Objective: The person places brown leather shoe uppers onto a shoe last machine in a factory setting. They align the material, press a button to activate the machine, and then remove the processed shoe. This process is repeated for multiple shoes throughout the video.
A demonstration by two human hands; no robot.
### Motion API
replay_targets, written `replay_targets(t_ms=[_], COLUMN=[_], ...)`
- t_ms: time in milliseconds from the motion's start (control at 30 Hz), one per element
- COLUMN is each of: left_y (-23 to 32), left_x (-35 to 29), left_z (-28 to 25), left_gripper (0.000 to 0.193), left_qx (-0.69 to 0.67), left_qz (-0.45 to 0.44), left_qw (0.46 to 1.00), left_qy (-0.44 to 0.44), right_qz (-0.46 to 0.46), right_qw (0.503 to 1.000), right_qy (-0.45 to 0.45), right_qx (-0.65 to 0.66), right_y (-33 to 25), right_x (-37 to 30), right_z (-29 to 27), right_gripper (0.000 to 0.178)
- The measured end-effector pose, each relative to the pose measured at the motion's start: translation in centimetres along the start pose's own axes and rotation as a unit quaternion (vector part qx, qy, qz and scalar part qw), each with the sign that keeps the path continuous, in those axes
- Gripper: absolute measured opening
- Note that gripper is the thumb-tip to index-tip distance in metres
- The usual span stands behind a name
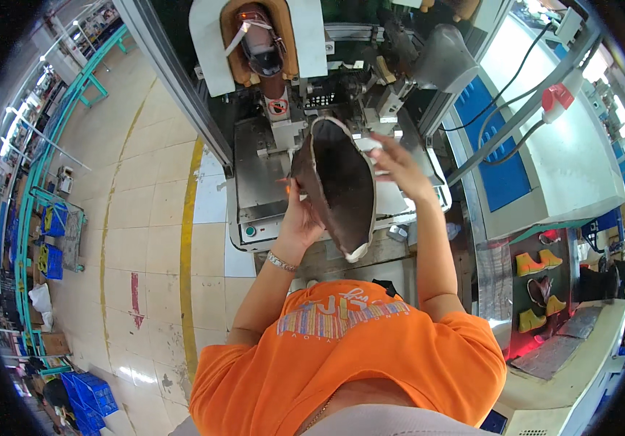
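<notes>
A dark brown shoe upper (341,182), with a pale edge around its opening, is held up in front of my body with its hollow inside facing me. My left hand (302,224) grips its left side, the fingers partly hidden behind it. At its upper right edge is my right hand (400,171), blurred, with fingers apart and holding nothing; whether a fingertip touches the edge I cannot tell. Just beyond stands a shoe-forming machine (254,196) with a metal bed. On its left station a brown strapped shoe upper (260,45) sits in a tan padded mould.
A grey rounded form (445,59) stands at the machine's right station. A green button (251,231) is on the near left corner. To the right are a white and blue cabinet (545,145) and a conveyor (523,291) carrying yellow and brown shoe parts. Tiled floor (152,247) lies left.
</notes>
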State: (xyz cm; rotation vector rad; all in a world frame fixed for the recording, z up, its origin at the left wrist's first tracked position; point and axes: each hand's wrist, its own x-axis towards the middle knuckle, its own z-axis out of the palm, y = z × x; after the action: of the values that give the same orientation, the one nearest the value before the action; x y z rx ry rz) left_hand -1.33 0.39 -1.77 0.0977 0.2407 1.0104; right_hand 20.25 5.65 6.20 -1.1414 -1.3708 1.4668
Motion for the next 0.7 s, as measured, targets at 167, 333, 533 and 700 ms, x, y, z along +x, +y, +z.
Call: replay_targets(t_ms=[167,333,533,700], left_y=[0.2,-0.6,1.1,1.5], left_x=[2.2,1.1,-0.2,-2.9], left_z=[-4.6,-7.3,-7.3,-3.3], left_gripper=[0.040,0.017,0.010,0.028], left_qx=[-0.030,-0.044,-0.043,-0.006], left_qz=[0.081,0.072,0.047,0.094], left_qw=[0.968,0.947,0.970,0.968], left_qy=[0.235,0.310,0.235,0.235], right_qz=[0.056,-0.069,-0.294,-0.442], right_qw=[0.990,0.924,0.934,0.864], right_qy=[-0.041,0.058,0.123,0.168], right_qx=[-0.126,-0.372,-0.163,-0.175], right_y=[10.4,15.0,0.3,-12.2], right_x=[6.2,7.6,7.2,4.8], right_z=[-0.5,-1.1,0.6,6.7], right_gripper=[0.046,0.034,0.019,0.013])
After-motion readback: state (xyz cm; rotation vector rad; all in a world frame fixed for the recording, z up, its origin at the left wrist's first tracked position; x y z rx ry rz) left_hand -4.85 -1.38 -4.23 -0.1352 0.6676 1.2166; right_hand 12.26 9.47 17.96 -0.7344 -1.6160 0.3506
